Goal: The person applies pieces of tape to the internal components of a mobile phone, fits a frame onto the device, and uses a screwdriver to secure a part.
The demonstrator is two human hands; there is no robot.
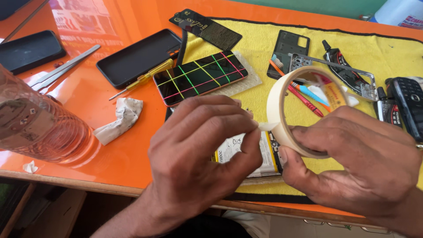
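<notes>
The right hand (361,163) grips a roll of masking tape (282,119), held upright above the yellow towel (264,44) on the orange counter (132,145). The left hand (202,150) pinches the tape's free end (266,126) between thumb and fingers. A phone battery (246,152) lies beneath; a rubber-banded phone (200,77) rests just behind.

A: Surface?
B: Glossy orange table (110,145), wooden front edge. Yellow towel (396,57) with dark trim covers the right half.

A: Light?
B: Bright, daylight-like. Strong glare and reflections on the table's top left.

A: Behind it?
B: Green strip (308,6) past the far edge, can't tell what it is.

A: Below?
B: Dim. Wooden frame (17,207) at lower left.
</notes>
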